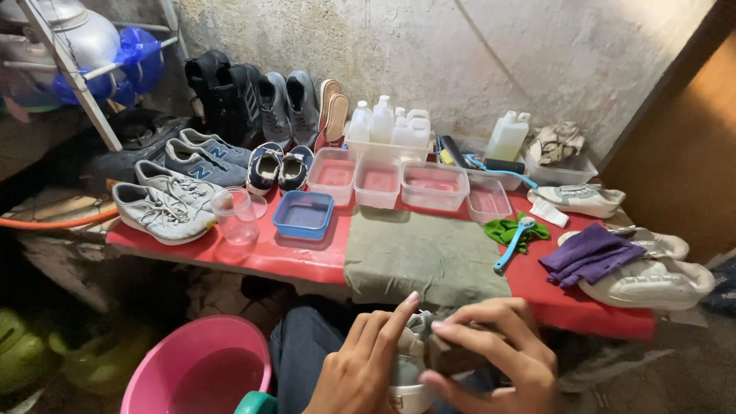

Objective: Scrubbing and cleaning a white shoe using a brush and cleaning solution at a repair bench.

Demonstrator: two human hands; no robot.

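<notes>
While left hand point(360, 368) steadies a pale shoe point(410, 356), right hand point(491, 356) closed round dark blocky sponge point(452, 354).

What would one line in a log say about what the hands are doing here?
left hand: steadies grey-white shoe | right hand: presses dark block-shaped sponge on it | ahead: olive cloth on red table

Four clear tubs point(434, 185) mid-frame, one blue tub point(303, 214), one clear cup point(235, 215), one pink basin point(201, 368) lower left, one blue brush point(515, 244), three white shoes point(648, 282) at right.
</notes>
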